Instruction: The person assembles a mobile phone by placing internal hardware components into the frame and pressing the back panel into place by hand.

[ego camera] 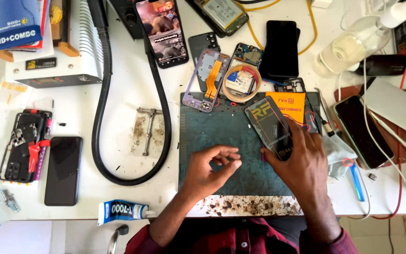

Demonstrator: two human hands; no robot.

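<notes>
My right hand [301,164] rests on the green work mat [212,131] and grips a dark flat phone-screen packet [268,126] with gold lettering, tilted toward the upper left. An orange packet [290,104] lies under its far end. My left hand [208,171] hovers over the middle of the mat with fingers curled and thumb and forefinger nearly pinched; whether anything small is between them I cannot tell. A purple phone frame [206,81] and a roll of tape [241,83] sit at the mat's far edge.
A thick black hose [100,113] loops across the white table. Left of it lie a black phone [63,170] and an opened phone [24,145]. A glue tube [121,210] sits at the front edge. More phones [362,131], a clear bottle [348,49] and cables crowd the right.
</notes>
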